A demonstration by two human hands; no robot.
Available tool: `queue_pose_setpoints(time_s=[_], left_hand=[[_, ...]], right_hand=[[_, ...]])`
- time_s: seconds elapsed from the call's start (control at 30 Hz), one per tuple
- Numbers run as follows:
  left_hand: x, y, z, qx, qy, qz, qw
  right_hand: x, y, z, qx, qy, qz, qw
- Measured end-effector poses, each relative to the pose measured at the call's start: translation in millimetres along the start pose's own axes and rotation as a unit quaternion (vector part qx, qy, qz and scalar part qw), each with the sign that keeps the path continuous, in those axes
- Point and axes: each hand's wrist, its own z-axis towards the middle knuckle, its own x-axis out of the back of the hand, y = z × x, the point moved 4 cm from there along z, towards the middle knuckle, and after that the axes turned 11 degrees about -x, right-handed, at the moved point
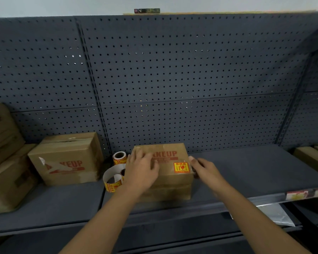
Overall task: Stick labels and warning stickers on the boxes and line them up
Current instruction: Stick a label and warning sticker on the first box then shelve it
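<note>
Cardboard box (170,178): left hand (142,168) flat on top, right hand (205,167) touching side.

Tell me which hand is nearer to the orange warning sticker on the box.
Right. The right hand is at the box edge just right of the warning sticker. The left hand rests further left, over the printed text.

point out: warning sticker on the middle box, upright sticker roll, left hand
warning sticker (181,167), head view, centre of its orange face
upright sticker roll (119,158), head view, its side wall
left hand (141,167), head view, back of the hand
</note>
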Motion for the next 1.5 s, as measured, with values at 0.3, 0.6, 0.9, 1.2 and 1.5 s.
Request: queue_pose_setpoints(time_s=[0.3, 0.6, 0.9, 1.2, 1.5], left_hand=[[-13.6, -20.5, -21.3, 0.127, -0.081, -0.151, 0.977], [-14.5, -4.5, -25.0, 0.121, -0.024, -0.365, 0.923], [-39.0, -1.0, -31.9, 0.173, -0.054, -0.491, 0.852], [-18.6, 1.4, -16.1, 0.162, 0.05, -0.572, 0.802], [-19.3, -19.8, -17.2, 0.188, 0.093, -0.601, 0.772]], right_hand=[[-45.3, -1.3, -21.4, -0.018, -0.072, 0.127, 0.989], [-6.7, -68.3, -36.8, 0.163, 0.103, -0.017, 0.981], [-29.1, -105.4, -41.7, 0.219, 0.249, -0.34, 0.88], [-83.6, -123.2, -49.8, 0.26, 0.235, -0.417, 0.839], [-41.3, -123.0, -51.8, 0.302, 0.128, -0.142, 0.934]])
